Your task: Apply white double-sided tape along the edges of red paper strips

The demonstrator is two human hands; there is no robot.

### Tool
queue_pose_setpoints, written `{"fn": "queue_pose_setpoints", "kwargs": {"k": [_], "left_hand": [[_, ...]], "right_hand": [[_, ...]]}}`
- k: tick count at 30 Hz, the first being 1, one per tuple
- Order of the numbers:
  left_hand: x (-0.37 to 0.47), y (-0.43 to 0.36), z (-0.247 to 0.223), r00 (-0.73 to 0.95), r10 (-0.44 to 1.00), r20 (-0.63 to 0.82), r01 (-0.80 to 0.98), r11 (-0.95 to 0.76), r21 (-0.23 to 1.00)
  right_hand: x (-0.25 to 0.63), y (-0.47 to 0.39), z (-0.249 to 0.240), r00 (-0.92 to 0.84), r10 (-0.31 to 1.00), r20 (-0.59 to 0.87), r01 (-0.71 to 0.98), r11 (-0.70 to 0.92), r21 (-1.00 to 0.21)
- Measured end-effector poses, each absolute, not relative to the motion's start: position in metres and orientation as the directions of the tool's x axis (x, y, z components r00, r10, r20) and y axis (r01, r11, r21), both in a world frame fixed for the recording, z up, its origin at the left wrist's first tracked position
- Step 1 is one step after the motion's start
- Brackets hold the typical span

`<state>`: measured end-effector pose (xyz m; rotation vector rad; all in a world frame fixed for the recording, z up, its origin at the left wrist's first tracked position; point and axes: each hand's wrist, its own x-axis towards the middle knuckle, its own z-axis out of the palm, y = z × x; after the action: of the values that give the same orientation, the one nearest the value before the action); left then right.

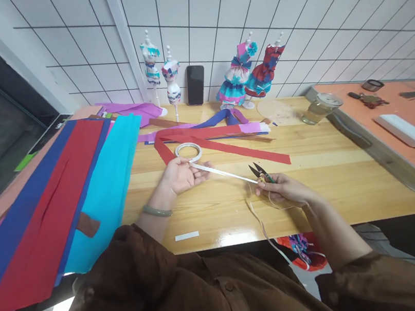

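A person's left hand, palm turned up and fingers loosely curled, supports a narrow roll of white tape at its near rim, while the right hand, closed around a pair of thread snips, pinches the far end of the pulled-out tape strip between its fingertips. The roll sits just beyond the left hand; the strip runs nearly straight between the two hands above the wooden tabletop. The snips' dark blades stand parted, pointing away past the right hand's fingers.

The roll looks light, its ring probably firm enough to be gripped by the rim without crushing, and best held there, clear of the face of the tape. The strip appears thin, soft and limp once slack, likely easy to crease or twist; if adhesive, it may cling to skin, so a light pinch at the very end seems the surest hold. The snips are likely small but stiff, safest taken by the handles, away from the points.

A short white strip lies on the tabletop, on the near side of the left hand. Red paper strips stretch beyond both hands, and a thin pale band trails below the right.
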<state>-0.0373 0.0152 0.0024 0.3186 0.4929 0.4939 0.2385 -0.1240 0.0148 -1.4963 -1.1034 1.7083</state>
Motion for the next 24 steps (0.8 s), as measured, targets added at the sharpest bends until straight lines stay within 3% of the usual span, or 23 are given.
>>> {"fn": "queue_pose_setpoints", "kwargs": {"k": [7,12,18,24], "left_hand": [[-0.044,-0.006,0.005,0.706,0.553,-0.442,-0.381,0.823,0.421],[-0.023,-0.051,0.006,0.707,0.599,-0.376,-0.430,0.786,0.444],[0.005,-0.101,0.009,0.846,0.479,-0.234,-0.289,0.781,0.553],[0.012,-0.117,0.002,0.808,0.524,-0.269,-0.312,0.769,0.558]], "right_hand": [[0.223,-0.133,0.017,-0.221,0.866,-0.449,0.044,-0.451,-0.891],[0.204,-0.138,0.035,-0.277,0.870,-0.408,0.010,-0.422,-0.907],[0.194,-0.147,0.040,-0.346,0.844,-0.410,-0.009,-0.440,-0.898],[0.197,-0.156,0.035,-0.281,0.853,-0.440,0.002,-0.458,-0.889]]}}
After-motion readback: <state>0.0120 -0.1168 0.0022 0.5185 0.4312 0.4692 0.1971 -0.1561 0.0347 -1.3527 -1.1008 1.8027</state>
